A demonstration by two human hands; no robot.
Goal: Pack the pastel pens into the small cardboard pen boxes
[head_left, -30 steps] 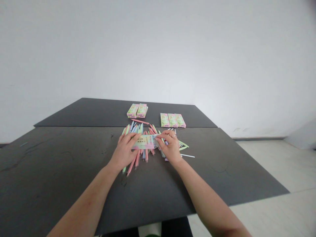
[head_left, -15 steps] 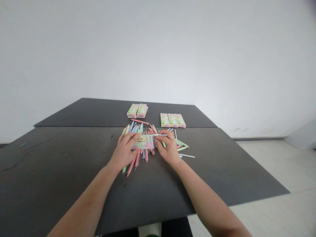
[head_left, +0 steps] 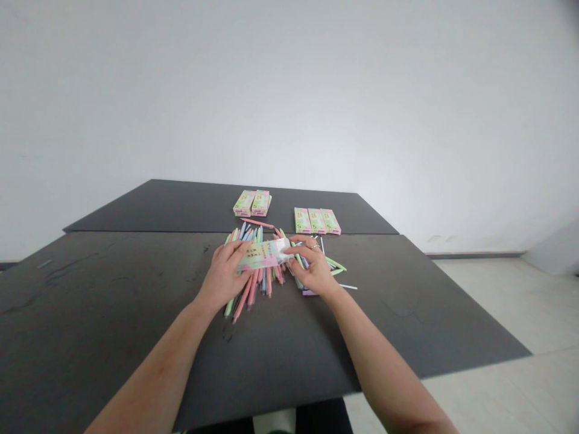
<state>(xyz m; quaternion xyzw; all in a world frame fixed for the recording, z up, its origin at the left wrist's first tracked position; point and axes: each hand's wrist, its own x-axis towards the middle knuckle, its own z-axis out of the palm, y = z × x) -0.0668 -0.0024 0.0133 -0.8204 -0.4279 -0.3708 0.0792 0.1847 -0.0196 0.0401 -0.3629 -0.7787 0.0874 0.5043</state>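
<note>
A small pastel cardboard box [head_left: 260, 255], printed in yellow, pink and blue, is held just above a pile of pens. My left hand [head_left: 225, 271] grips its left end, thumb below and fingers on top. At the right end, where a white flap shows, my right hand [head_left: 313, 269] has its thumb and fingers closed on the box. Under and around both hands lie slim pink, green and blue pens [head_left: 245, 298], partly hidden by the box. More green pens [head_left: 335, 264] stick out past my right hand.
Two stacks of similar boxes [head_left: 245, 202] stand behind the pile on the left. Three more boxes [head_left: 316, 221] lie side by side on the right. A thin white stick [head_left: 348, 287] lies right of my right hand. The dark table [head_left: 407, 313] ends before a pale wall.
The box has tilted, its right end rising, and more of the white flap shows. My right fingers have shifted on that end. A purple item now shows beneath my right hand.
</note>
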